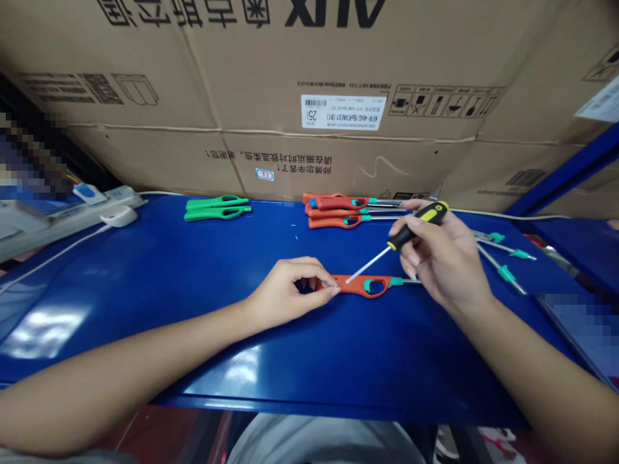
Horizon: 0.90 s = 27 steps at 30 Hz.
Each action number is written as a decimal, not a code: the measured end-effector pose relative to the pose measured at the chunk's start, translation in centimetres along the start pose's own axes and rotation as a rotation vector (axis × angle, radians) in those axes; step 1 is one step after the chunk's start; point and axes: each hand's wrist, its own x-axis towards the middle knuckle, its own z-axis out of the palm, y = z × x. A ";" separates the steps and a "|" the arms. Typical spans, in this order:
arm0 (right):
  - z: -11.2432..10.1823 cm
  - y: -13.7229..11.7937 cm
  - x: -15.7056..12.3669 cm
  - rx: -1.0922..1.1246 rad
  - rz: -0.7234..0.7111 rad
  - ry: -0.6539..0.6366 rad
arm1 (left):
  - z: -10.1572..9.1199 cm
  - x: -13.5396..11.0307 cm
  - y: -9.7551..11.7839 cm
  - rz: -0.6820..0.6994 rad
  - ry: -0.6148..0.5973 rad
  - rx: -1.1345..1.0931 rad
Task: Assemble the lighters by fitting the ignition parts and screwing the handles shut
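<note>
At the centre of the frame, an orange lighter (356, 287) lies flat on a blue table (193, 277), its metal tube pointing right, toward the right hand. The left hand (283, 291), just left of centre, has its thumb and forefinger brought together over the left end of the lighter, with a tiny bright speck at their tips; whether they pinch that speck or only steady the handle, I cannot tell. The right hand (442, 251), right of centre, grasps a screwdriver (418, 225) by its black and yellow handle. The shaft slants down to the left, and its tip is at the middle of the orange handle; contact there is too fine to make out. Above centre, several red lighters (333, 222) lie heaped together, tubes to the right. Two green handle pieces (217, 212) lie side by side at upper left of centre. Right of the right hand, metal tubes with green ends (506, 273) lie on the table. A cardboard box (261, 96) fills the top of the frame.
</note>
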 end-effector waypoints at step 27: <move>-0.1 2.6 -1.2 -0.244 -0.389 -0.114 | 0.2 -0.4 -0.1 0.024 0.013 -0.052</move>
